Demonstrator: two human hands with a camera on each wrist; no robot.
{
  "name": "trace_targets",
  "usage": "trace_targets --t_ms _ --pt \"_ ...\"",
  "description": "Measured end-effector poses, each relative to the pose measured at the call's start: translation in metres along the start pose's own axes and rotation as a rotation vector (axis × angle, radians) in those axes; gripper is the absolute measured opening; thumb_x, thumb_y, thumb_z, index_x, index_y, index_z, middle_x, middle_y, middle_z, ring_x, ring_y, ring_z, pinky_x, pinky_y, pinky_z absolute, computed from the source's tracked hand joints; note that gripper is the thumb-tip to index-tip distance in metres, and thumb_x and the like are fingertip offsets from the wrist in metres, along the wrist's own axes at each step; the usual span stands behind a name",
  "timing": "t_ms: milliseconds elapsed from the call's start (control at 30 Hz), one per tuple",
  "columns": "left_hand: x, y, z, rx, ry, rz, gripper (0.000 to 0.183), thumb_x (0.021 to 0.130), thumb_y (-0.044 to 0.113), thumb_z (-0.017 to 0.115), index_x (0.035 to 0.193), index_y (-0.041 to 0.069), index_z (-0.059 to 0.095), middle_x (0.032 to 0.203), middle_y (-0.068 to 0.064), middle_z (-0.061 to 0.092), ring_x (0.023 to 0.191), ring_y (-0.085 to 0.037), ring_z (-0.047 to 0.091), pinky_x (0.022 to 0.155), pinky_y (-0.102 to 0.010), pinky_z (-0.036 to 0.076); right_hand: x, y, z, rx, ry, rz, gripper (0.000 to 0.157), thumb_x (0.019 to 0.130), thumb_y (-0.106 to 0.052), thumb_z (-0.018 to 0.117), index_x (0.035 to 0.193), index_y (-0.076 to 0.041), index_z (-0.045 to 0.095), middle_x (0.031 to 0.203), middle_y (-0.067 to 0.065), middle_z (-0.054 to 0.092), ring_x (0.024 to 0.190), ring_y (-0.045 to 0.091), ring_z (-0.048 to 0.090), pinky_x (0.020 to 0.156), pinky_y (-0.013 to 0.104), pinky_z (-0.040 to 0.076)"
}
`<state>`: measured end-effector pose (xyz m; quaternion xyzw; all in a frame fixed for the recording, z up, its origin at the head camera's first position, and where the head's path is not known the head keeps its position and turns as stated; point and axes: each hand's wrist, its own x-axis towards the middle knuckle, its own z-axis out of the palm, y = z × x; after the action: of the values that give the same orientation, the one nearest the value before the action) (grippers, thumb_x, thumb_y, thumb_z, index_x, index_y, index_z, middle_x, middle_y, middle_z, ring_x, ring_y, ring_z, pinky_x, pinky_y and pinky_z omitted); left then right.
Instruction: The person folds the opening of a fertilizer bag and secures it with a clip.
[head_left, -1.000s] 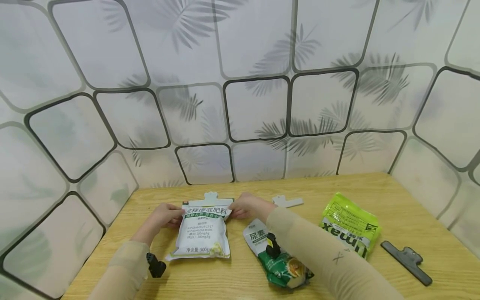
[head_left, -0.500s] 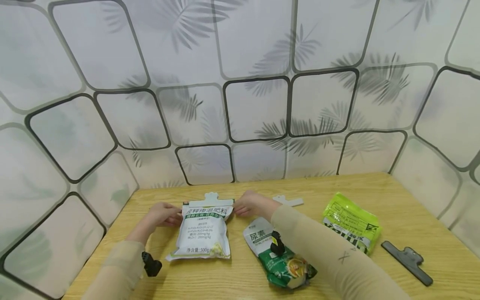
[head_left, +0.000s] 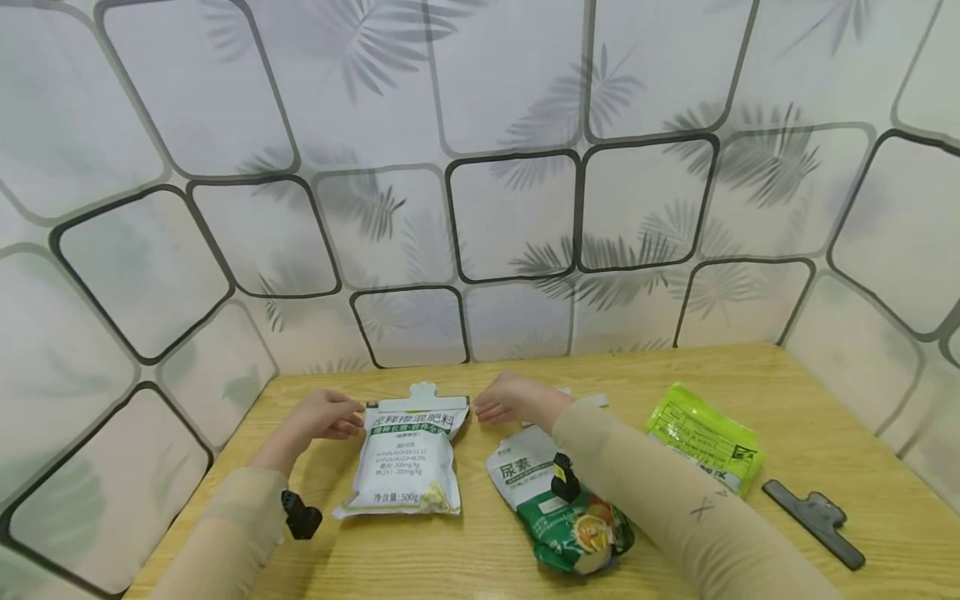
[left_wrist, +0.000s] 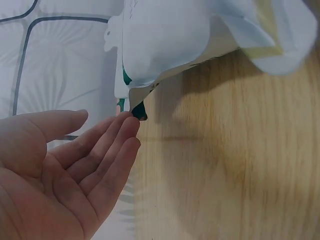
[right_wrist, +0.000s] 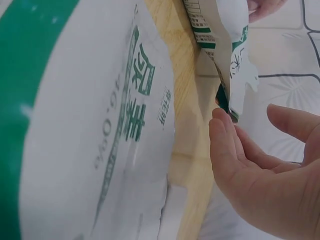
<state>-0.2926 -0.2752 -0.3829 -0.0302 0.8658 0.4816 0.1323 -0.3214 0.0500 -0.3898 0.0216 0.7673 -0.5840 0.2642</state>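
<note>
A white fertilizer bag (head_left: 408,462) with green and black print lies on the table, its top edge held in a white clip (head_left: 422,402). My left hand (head_left: 330,415) is beside the bag's upper left corner, fingers loosely straight and thumb apart. In the left wrist view the fingertips (left_wrist: 131,126) are right at that corner; whether they touch it I cannot tell. My right hand (head_left: 517,400) hovers just off the upper right corner with relaxed fingers. The right wrist view shows nothing between thumb and fingers (right_wrist: 225,145).
A white-and-green bag (head_left: 525,471) lies under the right forearm, with a second white clip (head_left: 596,402) partly hidden behind the right wrist. Farther right are a lime-green bag (head_left: 705,433) and a black clip (head_left: 813,521). A patterned curtain (head_left: 517,217) borders the wooden table (head_left: 405,558).
Both hands have let go of the bag's upper corners and drawn slightly outward and up. The clipped bag stays in place.
</note>
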Motion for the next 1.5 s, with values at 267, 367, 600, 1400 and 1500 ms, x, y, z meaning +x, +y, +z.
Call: trace_targets --t_ms 267,367,600,1400,1500 --pt "0.002 0.011 0.002 -0.015 -0.004 0.016 0.042 0.111 0.01 0.051 0.135 -0.024 0.056 0.097 -0.016 0.08 0.07 -0.003 0.072 0.068 -0.022 0.065 -0.005 -0.003 -0.012 -0.005 0.005 -0.004 0.045 0.105 -0.001 0.06 0.145 0.017 0.05 0.14 0.033 0.064 0.131 0.04 0.066 0.114 0.043 0.056" --pt "0.001 0.017 0.006 0.003 -0.006 0.015 0.041 0.11 0.011 0.052 0.134 -0.022 0.058 0.097 -0.016 0.08 0.07 -0.004 0.073 0.07 -0.024 0.066 -0.005 -0.003 -0.016 -0.006 0.005 -0.007 0.045 0.106 -0.001 0.059 0.145 0.017 0.049 0.14 0.034 0.064 0.132 0.04 0.066 0.114 0.044 0.056" --pt "0.001 0.027 0.019 0.026 -0.008 0.017 0.04 0.108 0.012 0.059 0.133 -0.019 0.061 0.096 -0.015 0.081 0.071 -0.005 0.074 0.072 -0.026 0.067 -0.005 -0.003 -0.026 -0.016 0.014 -0.009 0.041 0.106 -0.003 0.06 0.142 0.016 0.053 0.139 0.032 0.065 0.13 0.039 0.068 0.113 0.044 0.056" --pt "0.008 0.052 0.059 0.113 -0.072 0.066 0.036 0.11 0.018 0.058 0.131 -0.009 0.068 0.109 -0.021 0.08 0.077 -0.007 0.073 0.074 -0.027 0.066 -0.023 0.008 -0.064 -0.017 0.029 -0.039 0.044 0.106 -0.003 0.057 0.145 0.018 0.05 0.142 0.035 0.061 0.128 0.04 0.069 0.112 0.045 0.057" --pt "0.01 0.053 0.063 0.108 -0.078 0.059 0.035 0.11 0.017 0.058 0.13 -0.009 0.069 0.109 -0.021 0.08 0.078 -0.007 0.074 0.074 -0.027 0.066 -0.023 0.009 -0.068 -0.018 0.039 -0.033 0.043 0.106 -0.003 0.058 0.143 0.018 0.052 0.14 0.034 0.063 0.118 0.035 0.074 0.11 0.044 0.058"
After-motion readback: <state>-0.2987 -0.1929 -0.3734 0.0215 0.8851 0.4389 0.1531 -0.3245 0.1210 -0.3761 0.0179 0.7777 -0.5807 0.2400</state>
